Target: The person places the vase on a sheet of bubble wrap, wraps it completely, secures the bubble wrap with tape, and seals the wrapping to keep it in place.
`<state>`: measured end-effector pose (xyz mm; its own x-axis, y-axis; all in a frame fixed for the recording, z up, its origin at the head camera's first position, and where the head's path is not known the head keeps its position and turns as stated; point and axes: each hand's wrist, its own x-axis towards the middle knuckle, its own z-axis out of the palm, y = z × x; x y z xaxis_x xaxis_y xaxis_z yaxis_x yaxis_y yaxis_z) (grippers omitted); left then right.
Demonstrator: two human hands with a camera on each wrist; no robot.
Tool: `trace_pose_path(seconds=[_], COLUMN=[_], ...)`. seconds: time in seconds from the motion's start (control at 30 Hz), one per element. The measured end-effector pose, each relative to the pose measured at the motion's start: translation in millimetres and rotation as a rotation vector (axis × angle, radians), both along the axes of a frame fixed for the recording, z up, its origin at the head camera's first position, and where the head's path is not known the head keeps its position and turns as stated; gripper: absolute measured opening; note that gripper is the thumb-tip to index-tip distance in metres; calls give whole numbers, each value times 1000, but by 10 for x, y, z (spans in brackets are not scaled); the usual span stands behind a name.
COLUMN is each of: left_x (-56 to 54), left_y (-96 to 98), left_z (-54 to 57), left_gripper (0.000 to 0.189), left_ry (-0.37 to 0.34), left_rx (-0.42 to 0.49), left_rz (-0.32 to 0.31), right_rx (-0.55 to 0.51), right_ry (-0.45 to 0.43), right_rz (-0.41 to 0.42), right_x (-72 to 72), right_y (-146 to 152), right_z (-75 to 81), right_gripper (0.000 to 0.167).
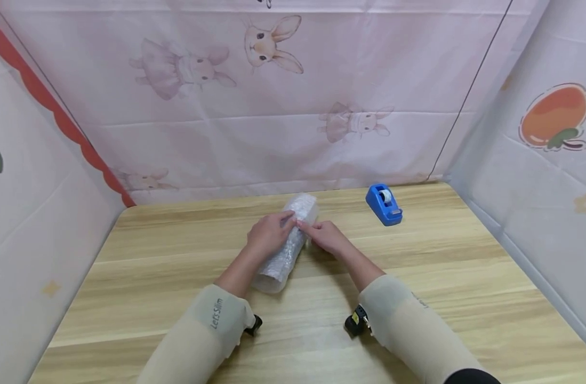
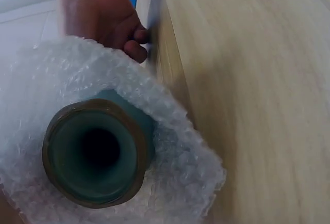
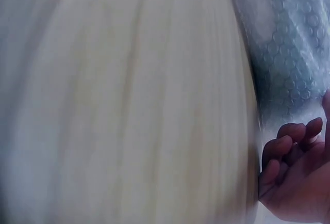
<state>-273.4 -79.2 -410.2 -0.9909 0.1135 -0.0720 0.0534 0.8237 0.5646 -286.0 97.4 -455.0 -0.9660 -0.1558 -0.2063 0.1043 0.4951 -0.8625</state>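
A roll of bubble wrap lies slantwise on the table, far end tipped to the right. Inside it, the left wrist view shows a hollow green vase with a flared mouth and brown rim. My left hand holds the roll from above near its far half, fingers bent over the wrap. From the right, my right hand pinches at the wrap with thumb and forefinger, close to the left hand's fingertips. Its other fingers are curled beside the roll, low over the table. The pinched spot is mostly hidden.
A blue tape dispenser with a roll of tape stands at the back right of the wooden table. Behind the table hangs a pink cloth with rabbit prints, and printed cloth walls close both sides.
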Motion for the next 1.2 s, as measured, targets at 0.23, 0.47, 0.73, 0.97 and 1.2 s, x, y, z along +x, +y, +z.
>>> trace_pose_path(seconds=[0.23, 0.47, 0.73, 0.97, 1.2], left_x=[7, 33, 12, 16, 3], left_y=[49, 111, 97, 83, -4], left_z=[-33, -65, -55, -31, 2], left_gripper=[42, 41, 41, 42, 46], left_ry=[33, 34, 58, 40, 12], left_rx=[-2, -3, -10, 11, 35], left_rz=[73, 78, 72, 83, 65], right_rx=[-99, -221, -289, -313, -337], right_ry=[-56, -98, -97, -103, -140], right_rz=[29, 160, 289, 312, 270], right_x=[14, 18, -42, -79, -18], right_y=[-18, 83, 154, 212, 222], right_z=[-35, -83, -94, -105, -67], right_gripper=[61, 54, 42, 20, 25])
